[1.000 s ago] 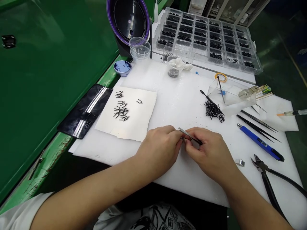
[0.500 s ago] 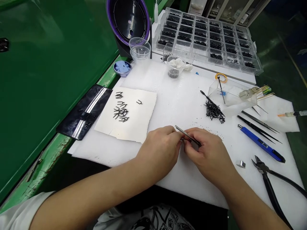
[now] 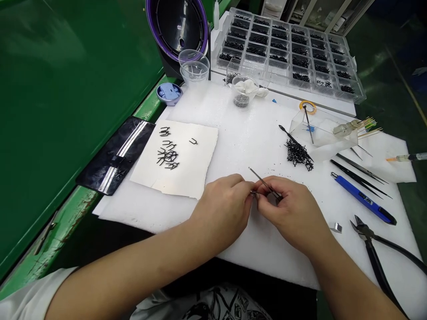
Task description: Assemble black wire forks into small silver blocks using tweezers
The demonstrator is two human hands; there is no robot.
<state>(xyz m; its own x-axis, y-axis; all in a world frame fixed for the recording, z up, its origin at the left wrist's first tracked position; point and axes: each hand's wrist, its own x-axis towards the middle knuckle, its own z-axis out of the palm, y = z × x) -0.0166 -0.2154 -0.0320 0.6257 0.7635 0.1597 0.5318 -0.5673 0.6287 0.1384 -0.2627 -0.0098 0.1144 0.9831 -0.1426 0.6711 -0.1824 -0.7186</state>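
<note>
My left hand [image 3: 225, 209] is closed, its thumb and forefinger pinching a tiny dark piece [image 3: 253, 192] that the fingers mostly cover. Fingertip to fingertip with it, my right hand [image 3: 290, 209] is closed around slim metal tweezers [image 3: 263, 181], which slant up and left out of the grip. Its thumb and forefinger also meet at the dark piece. Left of the hands, small black forked parts [image 3: 168, 155] lie on a white card [image 3: 187, 182]. Beyond my right hand is a pile of similar black parts [image 3: 298, 155].
A compartment box [image 3: 278, 66] of black parts spans the back, near clear cups [image 3: 194, 73] and a purple-rimmed round device [image 3: 178, 26]. At right lie black tweezers [image 3: 355, 178], a blue cutter knife [image 3: 363, 198], side cutters [image 3: 367, 235] and a small metal block [image 3: 337, 227].
The tweezers in my right hand have turned, now showing a narrow edge rather than a broad face. Both hands stay in nearly the same place, fingertips together.
</note>
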